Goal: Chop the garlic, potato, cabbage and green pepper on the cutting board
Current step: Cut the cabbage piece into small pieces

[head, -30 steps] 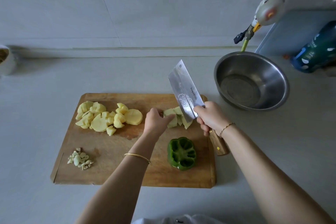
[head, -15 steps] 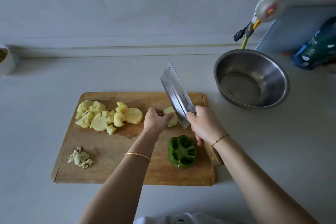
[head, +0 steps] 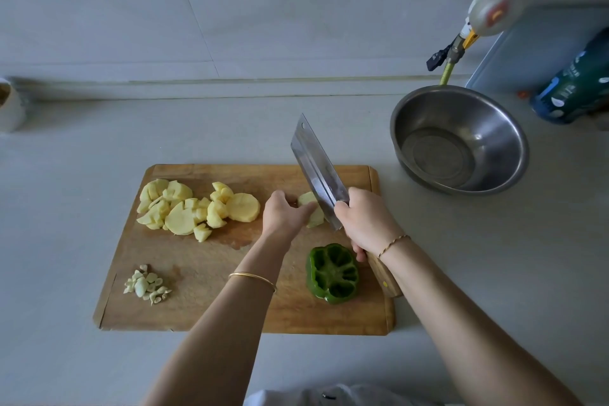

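The potato piece (head: pixel 312 212), pale yellow with smooth cut faces, is lying at the far right of the board (head: pixel 230 310). The left hand (head: pixel 284 215) is holding it down, fingers curling together over it; their tips are hiding behind the piece. The right hand (head: pixel 366 221) is gripping the cleaver (head: pixel 315 171) where blade meets handle, fingers wrapping tightly round it. The broad steel blade is showing nearly edge-on, leaning over the piece; contact cannot be made out. The wooden handle end is sticking out below the wrist.

Rounded slices (head: pixel 194 209) and wedges are lying heaped at the far left of the board. Chopped garlic (head: pixel 146 285) is sitting in a small pile at the near left. The pepper (head: pixel 333 273), glossy, lobed and hollow, is lying cut side up just beside the handle.

The board is rectangular, wooden, with rounded corners. A round steel bowl (head: pixel 459 138) is standing apart on the grey counter (head: pixel 494 257). A dark bottle (head: pixel 573 86) is being cut off by the right edge.
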